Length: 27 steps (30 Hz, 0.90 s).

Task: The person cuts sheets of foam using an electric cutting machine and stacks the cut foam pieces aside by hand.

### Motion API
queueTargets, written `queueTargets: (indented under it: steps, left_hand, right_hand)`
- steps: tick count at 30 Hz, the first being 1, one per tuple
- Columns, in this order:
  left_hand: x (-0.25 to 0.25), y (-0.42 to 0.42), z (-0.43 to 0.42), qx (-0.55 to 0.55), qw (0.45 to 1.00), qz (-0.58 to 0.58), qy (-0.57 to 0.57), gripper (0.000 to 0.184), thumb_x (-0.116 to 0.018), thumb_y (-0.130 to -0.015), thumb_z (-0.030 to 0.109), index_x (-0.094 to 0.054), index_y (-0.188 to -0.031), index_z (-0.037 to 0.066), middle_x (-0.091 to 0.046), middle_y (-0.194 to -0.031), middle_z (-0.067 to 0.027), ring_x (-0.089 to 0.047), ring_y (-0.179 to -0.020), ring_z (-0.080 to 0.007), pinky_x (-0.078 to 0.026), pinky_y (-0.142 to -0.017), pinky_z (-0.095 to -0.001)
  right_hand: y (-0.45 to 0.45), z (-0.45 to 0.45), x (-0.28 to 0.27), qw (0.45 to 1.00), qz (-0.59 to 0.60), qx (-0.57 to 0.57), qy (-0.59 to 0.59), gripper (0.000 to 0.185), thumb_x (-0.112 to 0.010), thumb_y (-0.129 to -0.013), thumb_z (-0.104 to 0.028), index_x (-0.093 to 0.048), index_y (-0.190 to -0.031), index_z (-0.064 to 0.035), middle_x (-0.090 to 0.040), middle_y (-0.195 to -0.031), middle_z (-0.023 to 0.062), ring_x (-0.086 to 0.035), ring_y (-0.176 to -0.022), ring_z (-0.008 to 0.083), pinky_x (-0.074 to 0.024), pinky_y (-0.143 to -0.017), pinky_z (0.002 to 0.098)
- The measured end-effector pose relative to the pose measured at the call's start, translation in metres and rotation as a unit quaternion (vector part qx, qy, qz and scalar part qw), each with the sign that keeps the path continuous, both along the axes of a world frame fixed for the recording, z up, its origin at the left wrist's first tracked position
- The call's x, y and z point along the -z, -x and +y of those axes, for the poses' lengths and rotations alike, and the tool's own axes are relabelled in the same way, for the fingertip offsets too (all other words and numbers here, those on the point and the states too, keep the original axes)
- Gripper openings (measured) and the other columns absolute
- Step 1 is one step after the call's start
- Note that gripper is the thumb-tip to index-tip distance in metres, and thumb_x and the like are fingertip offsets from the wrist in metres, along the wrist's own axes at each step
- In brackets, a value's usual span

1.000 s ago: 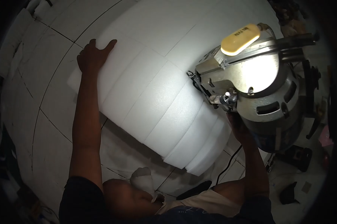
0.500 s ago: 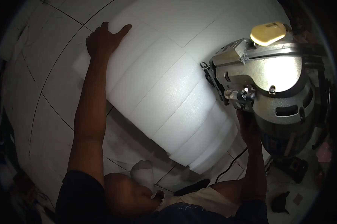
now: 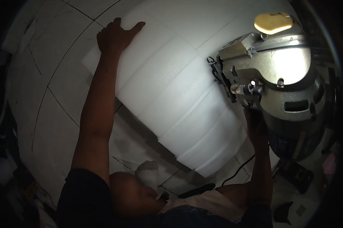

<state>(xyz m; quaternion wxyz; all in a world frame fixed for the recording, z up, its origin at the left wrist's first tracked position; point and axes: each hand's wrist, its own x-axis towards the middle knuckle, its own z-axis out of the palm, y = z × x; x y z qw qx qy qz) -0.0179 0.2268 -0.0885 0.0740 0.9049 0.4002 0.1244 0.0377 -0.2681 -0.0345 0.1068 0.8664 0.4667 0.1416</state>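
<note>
A large white foam block (image 3: 156,76), marked with long seams or strips, spans the middle of the view. On its upper left edge rests my left hand (image 3: 118,36), thumb spread away from the fingers and nothing gripped. A grey metal machine (image 3: 270,72) with a round motor body and a yellow tag (image 3: 273,23) stands over the foam's right side. My right hand (image 3: 255,123) is beneath the machine's lower left side, beside the foam's right edge; its fingers are mostly hidden by the machine and shadow.
Light floor tiles (image 3: 61,64) with dark joints lie at the left. A black cable (image 3: 238,171) runs near my right forearm. Dark objects (image 3: 296,176) are on the floor at the lower right. My bent leg (image 3: 133,193) is at the bottom.
The machine and my right hand have shifted right in view. My left hand appears further up and right, still spread on the foam; the whole view has also shifted.
</note>
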Motion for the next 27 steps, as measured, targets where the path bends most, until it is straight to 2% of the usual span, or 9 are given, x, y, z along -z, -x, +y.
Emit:
queueTargets:
  steps: [1, 3, 7, 16, 19, 22, 24, 26, 27]
  left_hand:
    - [-0.001, 0.001, -0.004, 0.002, 1.000, -0.011, -0.004, 0.101, -0.051, -0.072, 0.083, -0.053, -0.132, 0.001, -0.066, -0.109, -0.0173, -0.066, -0.101, -0.0289, -0.048, -0.088, -0.0426]
    - [-0.003, 0.001, -0.009, 0.015, 1.000, -0.015, 0.001, 0.100, -0.052, -0.072, 0.082, -0.053, -0.131, 0.001, -0.066, -0.109, -0.0171, -0.065, -0.101, -0.0291, -0.048, -0.088, -0.0428]
    - [0.011, -0.002, 0.000, 0.015, 0.999, -0.023, -0.037, 0.099, -0.052, -0.072, 0.082, -0.056, -0.129, 0.001, -0.067, -0.104, -0.0169, -0.067, -0.095, -0.0289, -0.050, -0.083, -0.0422]
    - [0.022, -0.004, -0.006, 0.037, 0.991, -0.082, -0.096, 0.092, -0.056, -0.071, 0.080, -0.065, -0.115, 0.000, -0.068, -0.083, -0.0143, -0.069, -0.075, -0.0270, -0.051, -0.068, -0.0400]
    - [0.018, -0.003, -0.012, 0.041, 0.994, -0.072, -0.069, 0.092, -0.057, -0.071, 0.079, -0.064, -0.116, 0.000, -0.068, -0.084, -0.0145, -0.069, -0.075, -0.0269, -0.051, -0.069, -0.0405]
    - [0.013, -0.002, -0.019, 0.043, 0.995, -0.069, -0.057, 0.091, -0.058, -0.072, 0.078, -0.063, -0.118, -0.001, -0.069, -0.086, -0.0148, -0.069, -0.076, -0.0271, -0.051, -0.070, -0.0412]
    - [0.014, -0.004, -0.021, 0.047, 0.994, -0.076, -0.065, 0.090, -0.058, -0.072, 0.077, -0.063, -0.118, -0.001, -0.069, -0.088, -0.0149, -0.069, -0.078, -0.0273, -0.051, -0.071, -0.0419]
    - [0.012, -0.001, -0.025, 0.050, 0.993, -0.081, -0.074, 0.090, -0.059, -0.072, 0.076, -0.063, -0.118, -0.001, -0.069, -0.089, -0.0150, -0.069, -0.080, -0.0275, -0.051, -0.073, -0.0426]
    - [0.006, -0.001, -0.026, 0.053, 0.997, -0.043, -0.036, 0.097, -0.055, -0.072, 0.079, -0.057, -0.125, -0.002, -0.066, -0.103, -0.0180, -0.066, -0.093, -0.0296, -0.051, -0.081, -0.0430]
  right_hand:
    - [0.004, -0.001, -0.003, 1.000, -0.001, 0.003, -0.003, 0.031, -0.062, -0.094, -0.030, -0.059, -0.121, -0.0157, -0.063, -0.108, 0.0125, -0.064, -0.096, 0.0229, -0.0553, -0.079, 0.0284]
    - [0.015, 0.005, -0.015, 0.978, -0.176, -0.084, 0.075, 0.031, -0.063, -0.093, -0.028, -0.059, -0.118, -0.0108, -0.063, -0.106, 0.0138, -0.065, -0.093, 0.0262, -0.0548, -0.078, 0.0307]
    - [0.007, 0.003, -0.007, 0.996, -0.046, -0.062, 0.054, 0.034, -0.063, -0.093, -0.027, -0.058, -0.119, -0.0067, -0.063, -0.104, 0.0165, -0.065, -0.093, 0.0319, -0.0536, -0.079, 0.0356]
    - [0.006, 0.005, -0.010, 0.939, -0.212, -0.128, 0.239, 0.035, -0.064, -0.092, -0.029, -0.058, -0.114, -0.0019, -0.064, -0.107, 0.0203, -0.064, -0.095, 0.0364, -0.0507, -0.081, 0.0412]
    - [0.008, 0.005, -0.005, 0.931, -0.241, -0.127, 0.242, 0.034, -0.065, -0.092, -0.029, -0.059, -0.112, -0.0014, -0.065, -0.104, 0.0198, -0.064, -0.094, 0.0352, -0.0503, -0.080, 0.0396]
    - [0.011, 0.006, 0.003, 0.982, -0.123, -0.053, 0.135, 0.031, -0.066, -0.092, -0.027, -0.060, -0.109, -0.0013, -0.066, -0.102, 0.0191, -0.064, -0.093, 0.0349, -0.0501, -0.080, 0.0388]
    - [0.012, 0.012, -0.009, 0.934, -0.226, -0.120, 0.250, 0.031, -0.067, -0.091, -0.026, -0.060, -0.107, -0.0012, -0.066, -0.101, 0.0186, -0.064, -0.091, 0.0348, -0.0499, -0.080, 0.0399]
    - [0.012, 0.012, -0.005, 0.933, -0.239, -0.115, 0.243, 0.030, -0.067, -0.091, -0.025, -0.060, -0.107, -0.0010, -0.066, -0.100, 0.0184, -0.064, -0.090, 0.0341, -0.0500, -0.079, 0.0402]
    - [0.012, 0.011, -0.004, 0.931, -0.253, -0.109, 0.237, 0.030, -0.067, -0.091, -0.025, -0.060, -0.107, -0.0008, -0.066, -0.100, 0.0183, -0.064, -0.089, 0.0335, -0.0502, -0.078, 0.0404]
